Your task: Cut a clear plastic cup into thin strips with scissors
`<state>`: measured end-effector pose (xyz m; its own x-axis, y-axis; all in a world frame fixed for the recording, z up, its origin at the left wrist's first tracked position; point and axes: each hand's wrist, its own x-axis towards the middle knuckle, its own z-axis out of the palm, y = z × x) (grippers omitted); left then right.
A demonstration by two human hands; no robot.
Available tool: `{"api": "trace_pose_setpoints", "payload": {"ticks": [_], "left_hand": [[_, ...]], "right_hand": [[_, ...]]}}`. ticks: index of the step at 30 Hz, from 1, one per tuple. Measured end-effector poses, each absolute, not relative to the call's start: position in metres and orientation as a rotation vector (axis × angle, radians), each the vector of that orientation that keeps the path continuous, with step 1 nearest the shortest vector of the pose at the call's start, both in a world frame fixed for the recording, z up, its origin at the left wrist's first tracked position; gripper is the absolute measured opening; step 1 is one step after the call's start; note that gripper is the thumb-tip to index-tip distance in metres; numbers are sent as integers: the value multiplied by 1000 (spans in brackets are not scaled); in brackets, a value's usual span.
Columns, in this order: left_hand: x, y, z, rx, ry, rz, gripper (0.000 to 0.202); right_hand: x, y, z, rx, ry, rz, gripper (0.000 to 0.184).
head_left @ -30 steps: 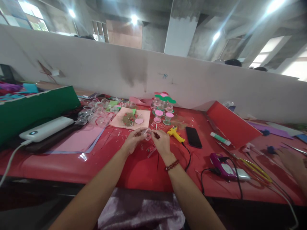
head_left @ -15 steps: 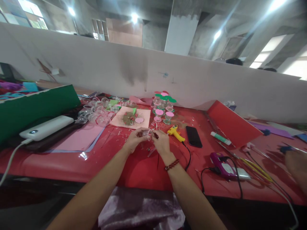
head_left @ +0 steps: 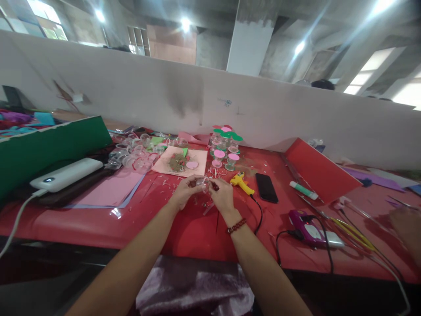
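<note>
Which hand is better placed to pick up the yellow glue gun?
Right, probably. The glue gun lies just beside the right hand, on its outer side. The left hand is farther off and holds the clear cup.

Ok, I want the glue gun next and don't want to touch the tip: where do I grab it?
Grip the glue gun by its rear end, where the cord leaves, from above with the right hand: it lies flat, that end nearest you.
</note>
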<state>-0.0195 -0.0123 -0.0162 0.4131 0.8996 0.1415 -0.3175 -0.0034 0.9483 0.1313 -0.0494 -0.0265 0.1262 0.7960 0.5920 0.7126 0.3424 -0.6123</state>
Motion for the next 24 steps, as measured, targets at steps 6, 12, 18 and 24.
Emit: {"api": "trace_pose_setpoints", "payload": {"ticks": [6,12,18,24], "left_hand": [[-19,-13,-16,1207,641,1034,44],[-19,-13,-17,1216,605,1021,42],[-21,-12,-16,1150,558,1023,41],[-21,-13,-16,1124,506,1019,40]], "right_hand": [[133,-48,-28,-1425,-1617,77,16],[131,-49,-24,-1408,-1548,85,15],[130,-50,-21,-1340,-1502,138,18],[130,-50,-17,-1303,-1492,165,19]]}}
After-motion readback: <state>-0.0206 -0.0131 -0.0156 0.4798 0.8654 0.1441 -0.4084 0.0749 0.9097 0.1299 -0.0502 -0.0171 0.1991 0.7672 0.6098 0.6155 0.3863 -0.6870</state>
